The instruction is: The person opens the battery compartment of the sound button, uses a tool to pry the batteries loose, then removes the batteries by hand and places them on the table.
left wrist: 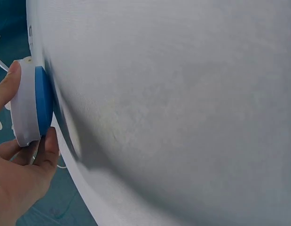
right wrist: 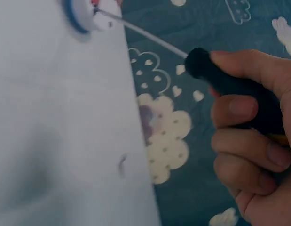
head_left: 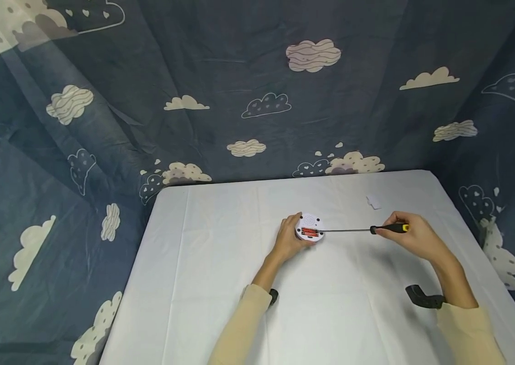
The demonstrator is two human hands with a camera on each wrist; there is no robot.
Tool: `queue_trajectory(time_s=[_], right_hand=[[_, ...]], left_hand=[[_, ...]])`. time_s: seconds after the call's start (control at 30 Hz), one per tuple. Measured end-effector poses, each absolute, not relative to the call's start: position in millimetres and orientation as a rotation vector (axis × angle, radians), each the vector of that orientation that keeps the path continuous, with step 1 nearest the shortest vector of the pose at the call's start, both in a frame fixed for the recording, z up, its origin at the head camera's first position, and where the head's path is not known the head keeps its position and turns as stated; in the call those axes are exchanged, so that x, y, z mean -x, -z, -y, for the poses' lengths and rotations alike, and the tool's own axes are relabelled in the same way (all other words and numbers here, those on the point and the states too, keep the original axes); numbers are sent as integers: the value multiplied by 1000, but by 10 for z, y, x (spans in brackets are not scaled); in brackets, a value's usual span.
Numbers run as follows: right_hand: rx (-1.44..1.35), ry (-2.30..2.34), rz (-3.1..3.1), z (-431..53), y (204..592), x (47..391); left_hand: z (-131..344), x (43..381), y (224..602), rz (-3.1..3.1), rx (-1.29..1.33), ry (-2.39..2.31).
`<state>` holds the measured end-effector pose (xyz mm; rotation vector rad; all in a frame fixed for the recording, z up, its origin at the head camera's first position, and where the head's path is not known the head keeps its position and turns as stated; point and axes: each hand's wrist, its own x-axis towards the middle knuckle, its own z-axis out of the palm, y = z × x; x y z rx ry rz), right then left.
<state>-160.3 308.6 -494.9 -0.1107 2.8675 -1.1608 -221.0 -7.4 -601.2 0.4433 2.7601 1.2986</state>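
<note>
So the left hand is gripping a round white-and-blue gadget, smooth and plasticky, over the tabletop with its creased white cloth. There's a dotted patch of little holes, plus an uncovered compartment with red batteries inside. The right hand grasps a screwdriver, black-and-yellow handle, long thin shaft, tip right at the compartment's end. Can't tell if it's touching.

Curtain: navy-ish is being dotted with pale clouds
Gadget: white's being paired with blue
Batteries: red's being rocked
</note>
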Motion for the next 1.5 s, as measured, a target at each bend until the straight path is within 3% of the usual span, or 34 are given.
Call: queue_trajectory(time_s=[0.33,0.63,0.93,1.5], right_hand=[[272,1068,-2852,-2960,4730,1859],[87,1322,-2691,-3267,5149,1946],[-115,1641,-2406,-3398,5610,1815],[-143,1846,-2254,-3417,5687,1648]], left_hand=[[70,2234,5986,-2816,-440,-1288],[89,2263,6012,-2806,-418,-1309],[148,2241,6027,-2701,-304,-1433],[134,2247,6063,-2653,-317,-1492]])
